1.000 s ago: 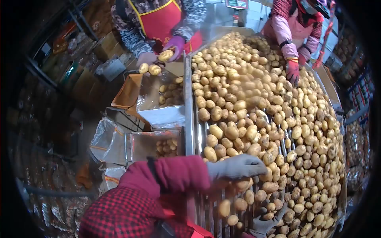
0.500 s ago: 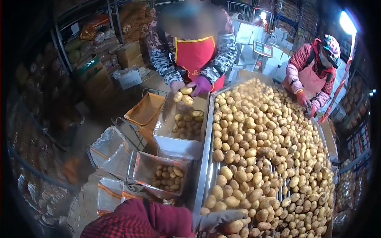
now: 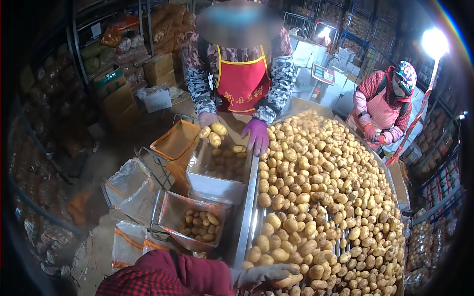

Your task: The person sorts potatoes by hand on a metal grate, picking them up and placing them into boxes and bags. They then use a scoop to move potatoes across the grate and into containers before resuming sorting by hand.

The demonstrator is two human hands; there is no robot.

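My left hand (image 3: 266,274), in a grey glove, reaches in from the bottom over the near left corner of the potato heap. Its fingers lie along the top of a potato (image 3: 287,281) and appear to grip it; the thumb and palm side are hidden. Loose potatoes (image 3: 340,197) of many sizes surround it on a metal sorting table (image 3: 243,241). A maroon sleeve (image 3: 205,272) covers the forearm. My right hand is out of view.
Left of the table stand a white box (image 3: 217,190) and a lined crate (image 3: 170,209), both holding potatoes. Opposite, a co-worker in a red apron (image 3: 243,81) holds several potatoes. Another co-worker (image 3: 382,108) stands at the far right, near a scale display (image 3: 323,74).
The view has shifted slightly. The near co-worker's hands have parted: one holds potatoes over the box, the purple-gloved one has moved to the table's edge. My left hand stays at the same potato.
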